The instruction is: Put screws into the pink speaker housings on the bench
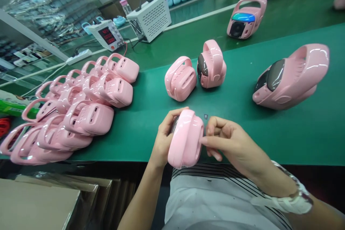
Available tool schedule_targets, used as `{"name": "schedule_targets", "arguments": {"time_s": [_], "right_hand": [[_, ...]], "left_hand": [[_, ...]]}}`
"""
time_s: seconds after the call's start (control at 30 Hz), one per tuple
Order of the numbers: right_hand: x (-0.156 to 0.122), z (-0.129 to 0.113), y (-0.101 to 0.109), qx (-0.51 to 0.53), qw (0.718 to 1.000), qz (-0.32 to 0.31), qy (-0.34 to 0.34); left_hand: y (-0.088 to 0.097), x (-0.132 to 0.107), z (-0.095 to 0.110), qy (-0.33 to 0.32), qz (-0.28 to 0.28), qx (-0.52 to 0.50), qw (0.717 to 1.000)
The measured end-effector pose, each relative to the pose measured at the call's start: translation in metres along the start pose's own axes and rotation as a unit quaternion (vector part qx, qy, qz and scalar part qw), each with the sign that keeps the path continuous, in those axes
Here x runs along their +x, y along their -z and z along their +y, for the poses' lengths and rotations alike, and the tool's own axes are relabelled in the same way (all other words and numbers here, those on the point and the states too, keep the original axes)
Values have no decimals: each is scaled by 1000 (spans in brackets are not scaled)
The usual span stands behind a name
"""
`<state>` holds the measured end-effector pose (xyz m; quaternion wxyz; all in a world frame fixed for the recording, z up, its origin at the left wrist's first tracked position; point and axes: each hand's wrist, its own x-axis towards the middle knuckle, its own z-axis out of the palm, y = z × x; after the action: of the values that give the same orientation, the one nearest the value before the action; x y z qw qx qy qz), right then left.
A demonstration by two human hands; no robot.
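Note:
A pink portable speaker (188,143) with a carry handle is tilted in my left hand (163,138), whose fingers wrap its far side. Beside the speaker's panel edge is my right hand (229,140). Its thumb tip touches or nearly touches that edge, and the other fingers are loosely curled, apart from the thumb. On the green mat just beyond lies a tiny dark memory card (206,116). Two more pink speakers, one showing its ports (180,79) and one with a dark front (212,64), stand ahead of my hands.
Several pink speakers (88,118) crowd the left side. Another speaker (291,77) stands at right; a lit speaker (245,18) sits farther back. A power supply (106,36) and a white vented box (151,18) stand behind. Cardboard pieces (37,201) lie below the table edge.

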<state>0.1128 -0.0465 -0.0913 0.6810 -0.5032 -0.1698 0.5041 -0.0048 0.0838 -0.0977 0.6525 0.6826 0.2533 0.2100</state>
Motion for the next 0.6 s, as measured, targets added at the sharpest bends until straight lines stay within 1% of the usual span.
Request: {"name": "schedule_targets", "arguments": {"time_s": [0.03, 0.07, 0.1, 0.13, 0.17, 0.2, 0.27, 0.3, 0.37, 0.4, 0.43, 0.5, 0.57, 0.6], "right_hand": [[1, -3, 7, -42, 999, 9, 14], [4, -5, 14, -105, 993, 33, 37], [7, -7, 22, -183, 979, 64, 68], [10, -9, 28, -268, 954, 91, 102], [14, -10, 34, -351, 921, 106, 133], [19, -10, 38, -423, 886, 107, 158], [28, -10, 43, -536, 818, 88, 188], [32, -10, 43, -582, 787, 75, 191], [38, -6, 44, -655, 730, 54, 188], [40, -3, 45, -679, 708, 44, 190], [42, 1, 47, -695, 690, 34, 199], [46, 11, 54, -707, 666, 22, 236], [52, 19, 64, -700, 656, 17, 281], [56, 20, 69, -691, 659, 12, 297]], "left_hand": [[0, 0, -1, 6, -3, -3, 1000], [0, 0, -1, 6, -7, -5, 1000], [0, -1, -1, 2, -11, -7, 1000], [1, -2, 0, -3, -11, -8, 1000], [1, -4, 0, 0, -10, -7, 1000], [2, -6, 1, 8, -4, -5, 1000], [4, -13, 2, 27, 8, 1, 1000], [5, -16, 1, 31, 14, 4, 999], [6, -24, -1, 32, 22, -2, 999], [5, -27, -3, 29, 23, -12, 999], [4, -29, -4, 26, 24, -25, 999], [2, -32, -6, 17, 23, -49, 998], [-1, -33, -8, 6, 22, -61, 998], [-2, -32, -8, 2, 24, -63, 998]]}}
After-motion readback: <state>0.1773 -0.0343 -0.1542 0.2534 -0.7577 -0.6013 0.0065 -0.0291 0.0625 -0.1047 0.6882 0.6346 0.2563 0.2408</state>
